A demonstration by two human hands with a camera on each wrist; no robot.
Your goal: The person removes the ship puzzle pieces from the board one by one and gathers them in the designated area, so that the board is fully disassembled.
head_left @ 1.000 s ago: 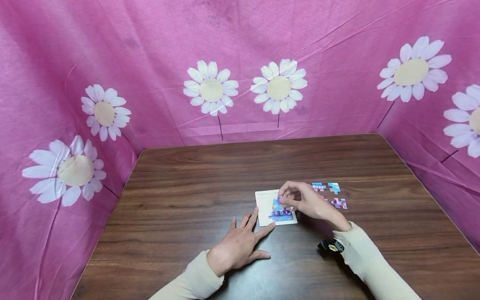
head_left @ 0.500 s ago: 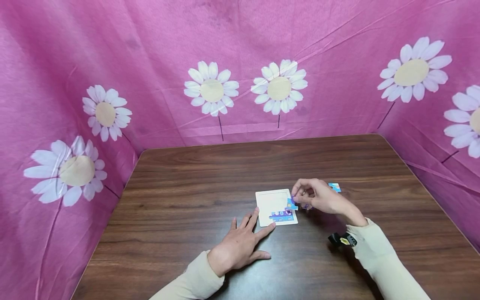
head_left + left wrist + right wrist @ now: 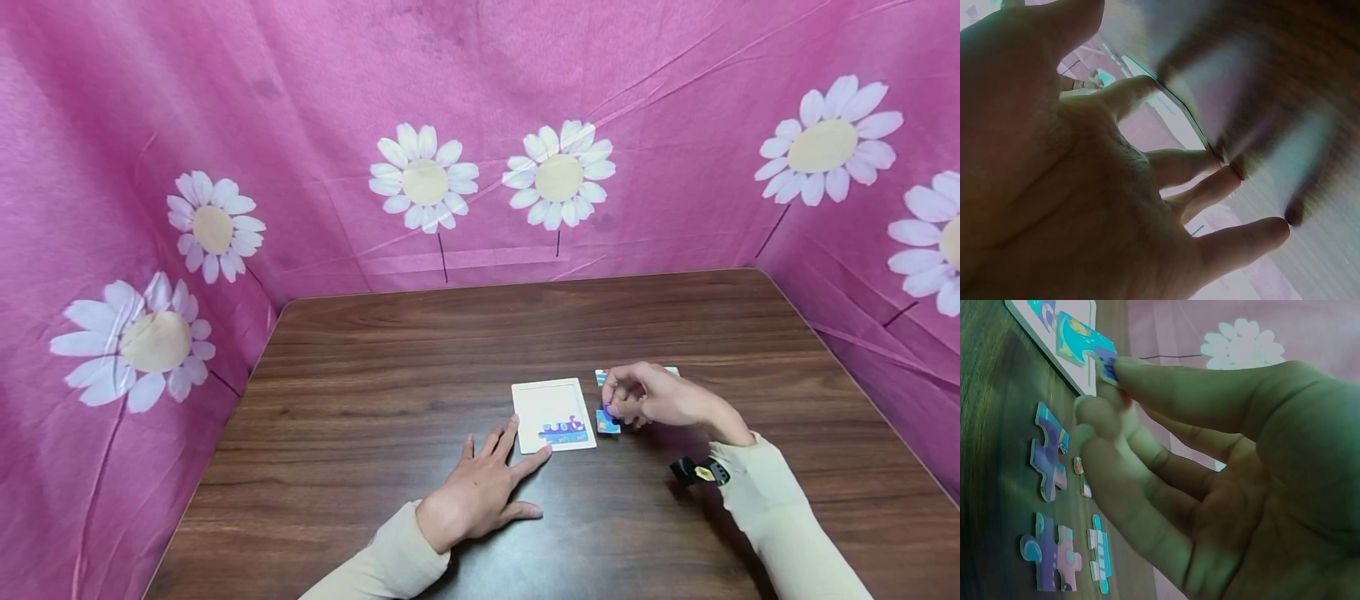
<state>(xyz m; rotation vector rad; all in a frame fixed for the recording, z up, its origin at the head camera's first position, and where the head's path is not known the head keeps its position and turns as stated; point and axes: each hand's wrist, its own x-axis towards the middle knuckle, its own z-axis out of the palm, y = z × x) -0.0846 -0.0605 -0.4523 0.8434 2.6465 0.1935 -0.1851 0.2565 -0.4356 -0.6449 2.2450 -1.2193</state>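
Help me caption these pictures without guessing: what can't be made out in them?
Head view: the loose puzzle pieces beyond the right hand are largely covered by it.
Head view: the print on the pieces already set in the white tray is too small to read.
Right wrist view: the fingertips cover one end of the held piece.
Left wrist view: the left hand is cut off by the picture's edge.

Nothing legible in any of the 3 views. Too small to read: pale marks on the joined blue-and-purple flat puzzle pieces (image 3: 564, 432) and the yellow patch on the black wrist-worn device (image 3: 701, 472).
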